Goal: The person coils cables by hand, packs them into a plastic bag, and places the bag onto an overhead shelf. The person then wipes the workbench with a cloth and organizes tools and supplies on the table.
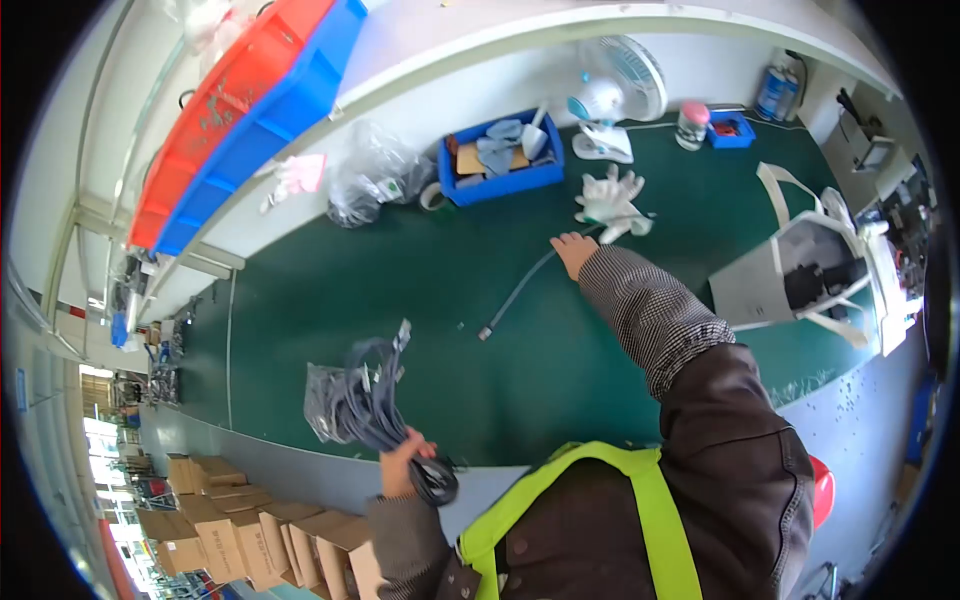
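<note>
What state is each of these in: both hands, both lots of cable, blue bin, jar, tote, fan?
left hand: closed around the cable bundle
cable bundle: looped, held
right hand: over the single grey cable, grip unclear
single grey cable: uncoiled, slightly curved
blue bin: open-topped, contents inside
pink-lidded jar: lid on
tote bag: open, dark items inside
desk fan: standing; on or off unclear

Looks like a workshop on a factory floor, judging by the long green surface (430,280), red bin (225,115) and blue bin (264,130) along the shelf (430,24) above, cardboard boxes (238,545) crowded off to one side, a white work glove (608,203), a bundle of grey cables (376,412), and fluorescent yellow straps (665,515) worn over a dark jacket (735,430).
</note>
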`<state>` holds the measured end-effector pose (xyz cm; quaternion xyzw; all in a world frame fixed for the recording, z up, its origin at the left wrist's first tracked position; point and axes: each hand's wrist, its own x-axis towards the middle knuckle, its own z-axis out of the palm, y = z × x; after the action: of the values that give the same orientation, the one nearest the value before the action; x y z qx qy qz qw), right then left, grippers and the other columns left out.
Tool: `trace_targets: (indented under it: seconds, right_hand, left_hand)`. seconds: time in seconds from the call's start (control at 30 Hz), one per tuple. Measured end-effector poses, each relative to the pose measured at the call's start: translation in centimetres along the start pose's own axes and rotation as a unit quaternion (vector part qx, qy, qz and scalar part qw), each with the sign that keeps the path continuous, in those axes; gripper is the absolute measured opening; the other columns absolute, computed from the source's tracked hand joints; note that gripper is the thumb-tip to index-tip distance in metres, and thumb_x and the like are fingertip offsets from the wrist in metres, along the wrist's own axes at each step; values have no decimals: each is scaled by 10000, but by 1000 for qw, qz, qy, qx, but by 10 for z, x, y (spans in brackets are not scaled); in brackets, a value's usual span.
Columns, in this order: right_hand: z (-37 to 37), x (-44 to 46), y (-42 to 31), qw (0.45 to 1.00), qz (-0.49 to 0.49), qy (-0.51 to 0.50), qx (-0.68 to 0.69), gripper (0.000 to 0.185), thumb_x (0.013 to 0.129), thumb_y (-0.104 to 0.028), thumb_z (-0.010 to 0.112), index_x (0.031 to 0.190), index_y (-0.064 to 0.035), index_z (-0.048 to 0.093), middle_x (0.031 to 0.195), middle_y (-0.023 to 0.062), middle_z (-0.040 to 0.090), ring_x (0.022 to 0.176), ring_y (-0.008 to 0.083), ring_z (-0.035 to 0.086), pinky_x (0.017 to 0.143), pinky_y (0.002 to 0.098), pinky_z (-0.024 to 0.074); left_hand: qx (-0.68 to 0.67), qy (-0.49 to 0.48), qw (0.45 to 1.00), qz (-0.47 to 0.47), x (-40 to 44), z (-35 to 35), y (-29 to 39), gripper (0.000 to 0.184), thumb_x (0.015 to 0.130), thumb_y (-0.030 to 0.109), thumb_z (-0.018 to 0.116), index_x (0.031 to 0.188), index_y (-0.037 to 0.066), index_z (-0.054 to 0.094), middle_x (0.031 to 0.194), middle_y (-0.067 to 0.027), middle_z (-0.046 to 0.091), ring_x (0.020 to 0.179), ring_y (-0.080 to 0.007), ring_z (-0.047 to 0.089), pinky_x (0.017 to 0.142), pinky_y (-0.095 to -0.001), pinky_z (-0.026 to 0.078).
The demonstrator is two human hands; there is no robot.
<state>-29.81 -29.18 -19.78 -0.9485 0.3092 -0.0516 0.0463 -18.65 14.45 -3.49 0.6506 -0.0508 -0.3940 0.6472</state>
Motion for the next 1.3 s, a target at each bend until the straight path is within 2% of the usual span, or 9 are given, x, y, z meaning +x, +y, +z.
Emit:
trace_targets:
  seconds: [0.13, 0.23, 0.47, 0.63, 0.8, 0.97, 1.17, 1.23, 1.3]
  right_hand:
    - [42, 35, 10, 989, -4, 100, -105, 254, 797, -112, 454, 1041, -82, 519, 1039, 93, 533, 909, 241, 524, 872, 436, 380]
    - [21, 54, 11, 967, -7, -153, -202, 210, 803, -147, 460, 970, -89, 574, 1003, 102, 548, 908, 248, 538, 868, 457, 385]
    - [-103, -33, -52, 897, -428, -26, 108, 101, 797, -158, 474, 832, -115, 559, 819, 60, 570, 706, 241, 585, 576, 370, 489]
    - [-169, -78, -46, 785, -409, 96, 454, 88, 812, -98, 518, 876, -61, 566, 813, 91, 586, 704, 265, 562, 617, 337, 457]
    - [-204, -114, -31, 870, -241, 45, 427, 132, 777, -105, 582, 881, -26, 566, 885, 94, 584, 748, 257, 572, 650, 310, 467]
    - [-239, -144, -47, 951, -240, 133, 141, 259, 760, -152, 605, 980, -29, 542, 959, 93, 583, 760, 263, 578, 663, 306, 477]
    - [-288, -121, -78, 848, -454, 264, 69, 371, 817, -238, 582, 1120, -48, 485, 1001, 102, 558, 838, 225, 571, 740, 302, 469]
    - [-274, -116, -81, 883, -357, -30, 303, 443, 842, -287, 548, 1190, -48, 413, 1040, 107, 541, 889, 217, 555, 777, 314, 453]
    - [-257, -112, -86, 787, -202, -320, 488, 517, 867, -336, 515, 1260, -48, 341, 1079, 112, 524, 940, 210, 540, 814, 325, 436]
  left_hand:
    - [-90, 47, 994, -42, -1, -4, -27, 68, 759, 10, 560, 824, 22, 542, 634, -81, 550, 598, -169, 541, 702, -300, 456]
    - [48, 63, 997, -8, 19, 20, -21, 118, 755, 10, 562, 872, 20, 555, 665, -77, 564, 617, -166, 543, 699, -284, 456]
    - [406, 36, 909, 86, 62, 81, -17, 226, 737, 8, 579, 963, 6, 587, 734, -79, 592, 650, -145, 544, 646, -237, 451]
    - [245, -225, 938, 93, 51, 148, 2, 126, 725, 22, 610, 841, 26, 560, 721, -67, 568, 612, -130, 509, 614, -237, 440]
    - [72, -364, 928, -1, 41, 147, -12, 107, 723, 53, 635, 773, 8, 551, 706, -88, 606, 655, -160, 574, 645, -240, 447]
    - [124, -245, 962, -6, 35, 123, -20, 126, 721, 30, 626, 804, 37, 532, 707, -72, 581, 649, -133, 533, 679, -236, 431]
    - [352, -222, 909, 24, 11, 94, -17, 128, 707, 59, 650, 794, 22, 564, 737, -83, 592, 683, -134, 545, 683, -249, 428]
    - [276, -271, 921, 37, -1, 92, -7, 166, 697, 87, 661, 821, 16, 575, 748, -85, 599, 686, -143, 550, 684, -252, 430]
    - [200, -319, 925, 53, -7, 89, 1, 210, 688, 115, 673, 847, 10, 586, 759, -87, 606, 689, -152, 555, 685, -256, 431]
